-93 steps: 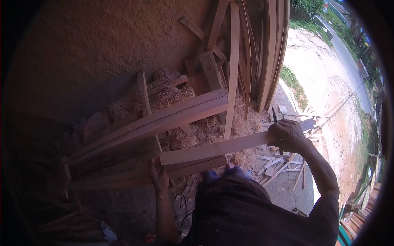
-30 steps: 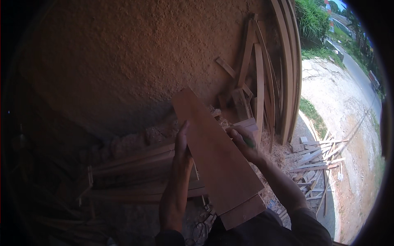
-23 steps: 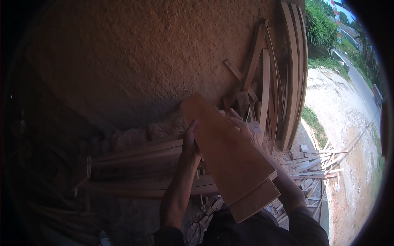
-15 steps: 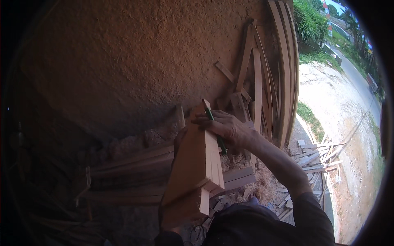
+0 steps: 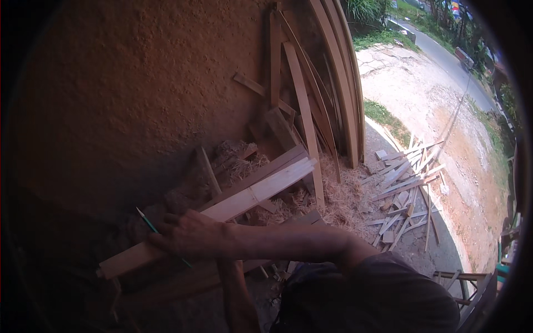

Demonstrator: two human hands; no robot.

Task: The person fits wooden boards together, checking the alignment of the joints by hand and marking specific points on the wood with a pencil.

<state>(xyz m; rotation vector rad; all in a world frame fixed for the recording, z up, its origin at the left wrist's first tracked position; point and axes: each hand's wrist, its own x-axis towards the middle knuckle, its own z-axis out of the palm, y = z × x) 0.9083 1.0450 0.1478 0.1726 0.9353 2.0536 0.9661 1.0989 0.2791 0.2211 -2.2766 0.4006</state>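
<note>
A long planed wooden board lies slantwise in front of me, its near-left end low and its far-right end beside the shavings. A step or mark crosses its pale edge. My right hand rests on the board toward its left end. A green pencil is held between the fingers, its pale tip pointing up and left. My left forearm rises from below and passes behind the right wrist. The left hand's fingers are hidden by the right arm and the board.
Long timbers and thinner slats lean on the rough earthen wall. Wood shavings cover the ground. Offcuts are piled at the right, near a sunlit slope. More dark timber lies below the board.
The board has swung from pointing away from me to lying slantwise across, left to right. My right hand has moved left and nearer with the pencil. The view has shifted right.
</note>
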